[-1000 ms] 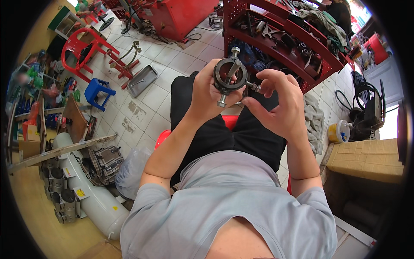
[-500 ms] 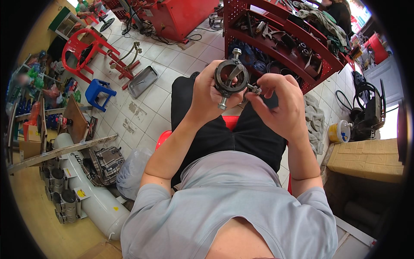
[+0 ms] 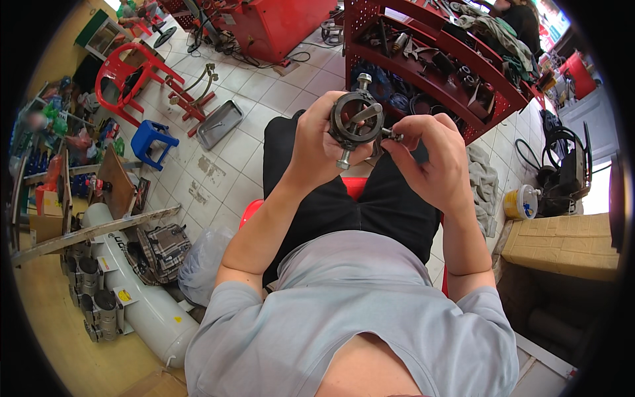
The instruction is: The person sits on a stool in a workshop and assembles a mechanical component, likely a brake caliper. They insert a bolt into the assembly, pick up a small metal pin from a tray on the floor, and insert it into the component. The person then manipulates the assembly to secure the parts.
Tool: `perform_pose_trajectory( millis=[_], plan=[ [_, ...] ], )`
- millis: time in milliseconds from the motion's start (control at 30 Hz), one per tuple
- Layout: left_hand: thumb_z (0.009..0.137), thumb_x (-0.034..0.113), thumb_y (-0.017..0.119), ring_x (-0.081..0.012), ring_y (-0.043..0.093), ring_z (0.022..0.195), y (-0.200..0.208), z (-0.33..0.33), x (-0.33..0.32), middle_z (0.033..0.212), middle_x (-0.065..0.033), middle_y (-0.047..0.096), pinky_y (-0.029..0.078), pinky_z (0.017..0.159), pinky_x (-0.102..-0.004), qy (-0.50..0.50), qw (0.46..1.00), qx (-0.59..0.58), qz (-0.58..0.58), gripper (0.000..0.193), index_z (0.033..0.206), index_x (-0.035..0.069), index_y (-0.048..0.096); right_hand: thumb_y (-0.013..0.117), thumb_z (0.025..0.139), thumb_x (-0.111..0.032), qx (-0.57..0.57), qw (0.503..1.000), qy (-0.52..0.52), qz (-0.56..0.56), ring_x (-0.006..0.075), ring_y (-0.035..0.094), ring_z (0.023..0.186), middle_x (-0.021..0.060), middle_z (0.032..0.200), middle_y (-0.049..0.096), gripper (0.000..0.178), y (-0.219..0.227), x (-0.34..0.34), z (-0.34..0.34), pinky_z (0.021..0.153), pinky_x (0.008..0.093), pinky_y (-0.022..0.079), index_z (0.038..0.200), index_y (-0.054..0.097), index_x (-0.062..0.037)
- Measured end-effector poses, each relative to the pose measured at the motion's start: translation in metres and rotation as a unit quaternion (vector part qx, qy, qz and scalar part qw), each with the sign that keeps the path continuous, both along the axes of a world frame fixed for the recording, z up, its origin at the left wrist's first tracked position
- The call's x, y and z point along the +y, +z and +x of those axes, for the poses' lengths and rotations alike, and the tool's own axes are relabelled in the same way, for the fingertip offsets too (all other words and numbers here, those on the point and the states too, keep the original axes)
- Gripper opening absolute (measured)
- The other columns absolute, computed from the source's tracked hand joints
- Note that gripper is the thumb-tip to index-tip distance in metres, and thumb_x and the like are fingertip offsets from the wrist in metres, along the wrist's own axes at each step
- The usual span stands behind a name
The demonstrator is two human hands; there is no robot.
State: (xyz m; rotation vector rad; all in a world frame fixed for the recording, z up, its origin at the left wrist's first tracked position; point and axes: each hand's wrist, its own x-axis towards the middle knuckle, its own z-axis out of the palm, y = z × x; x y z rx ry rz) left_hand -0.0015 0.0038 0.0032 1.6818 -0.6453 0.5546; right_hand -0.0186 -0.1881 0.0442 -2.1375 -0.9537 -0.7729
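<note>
A dark metal ring (image 3: 338, 132) with bolts set around its rim is held up over my lap. My left hand (image 3: 319, 135) is closed round its left side, with the fingers partly hidden behind it. Inside the ring a grey metal pin (image 3: 365, 114) slants across the opening. One silver bolt (image 3: 363, 81) sticks out at the top and another (image 3: 344, 159) at the bottom. On the right side, my right hand (image 3: 428, 149) pinches the head of a side bolt (image 3: 393, 134) between thumb and fingers.
A red tool cart (image 3: 430, 59) loaded with tools stands ahead to the right. On the tiled floor ahead left are a metal tray (image 3: 220, 124), a blue stool (image 3: 153, 143) and a red chair (image 3: 122, 83). A white tank (image 3: 142, 291) lies at left, a cardboard box (image 3: 562, 248) at right.
The ring has tilted slightly in my left hand, and the pin inside now lies more slanted. My right thumb and fingers have closed in on the side bolt.
</note>
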Motion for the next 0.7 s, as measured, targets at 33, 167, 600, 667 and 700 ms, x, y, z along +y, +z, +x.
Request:
perform_pose_trajectory(
  millis=[33,167,600,667,700],
  plan=[
    [0.068,0.006,0.079,-0.0069,0.055,0.074,0.0,0.0,0.0,0.083,-0.0011,0.058,0.048,0.069,-0.0216,0.001,1.0,0.004,-0.002,0.036,0.097,0.001,0.057,0.074,0.078,-0.016,-0.006,1.0,-0.003,-0.008,0.0172,0.057,0.058,0.0013,0.07,0.061,0.019,0.0,-0.001,0.001,0.061,0.0307,0.039,0.09,0.062,-0.0079],
    [0.069,0.007,0.079,-0.0071,0.055,0.074,-0.002,-0.001,0.0,0.083,-0.0009,0.057,0.048,0.069,-0.0216,0.002,1.0,0.007,-0.001,0.036,0.097,0.001,0.057,0.076,0.076,-0.015,-0.037,0.998,-0.021,-0.053,0.017,0.056,0.058,0.0012,0.07,0.06,0.022,-0.002,-0.006,0.005,0.061,0.0301,0.039,0.091,0.062,-0.0082],
    [0.067,0.004,0.078,-0.0073,0.054,0.074,0.002,-0.002,0.0,0.083,-0.0011,0.057,0.048,0.068,-0.0225,0.011,1.0,0.001,0.006,0.036,0.095,0.001,0.057,0.076,0.075,-0.014,-0.009,0.999,-0.018,-0.04,0.0168,0.056,0.058,0.0015,0.069,0.059,0.021,0.003,-0.005,0.002,0.06,0.03,0.039,0.09,0.062,-0.0082],
    [0.067,0.004,0.078,-0.0075,0.054,0.073,0.0,-0.001,0.0,0.082,-0.001,0.057,0.048,0.067,-0.0225,0.011,1.0,-0.007,0.007,0.035,0.095,0.001,0.057,0.075,0.076,-0.013,0.015,1.0,-0.012,-0.013,0.0167,0.056,0.058,0.0017,0.069,0.059,0.019,0.004,-0.003,0.0,0.059,0.0299,0.038,0.089,0.062,-0.0081],
    [0.067,0.004,0.078,-0.0075,0.054,0.073,0.001,-0.002,0.001,0.082,-0.0011,0.057,0.047,0.067,-0.0226,0.007,1.0,0.004,0.005,0.035,0.095,0.001,0.057,0.074,0.077,-0.015,0.021,1.0,-0.01,0.002,0.0168,0.056,0.058,0.002,0.07,0.059,0.018,0.005,-0.001,-0.001,0.059,0.0299,0.038,0.089,0.062,-0.0078]
  ],
)
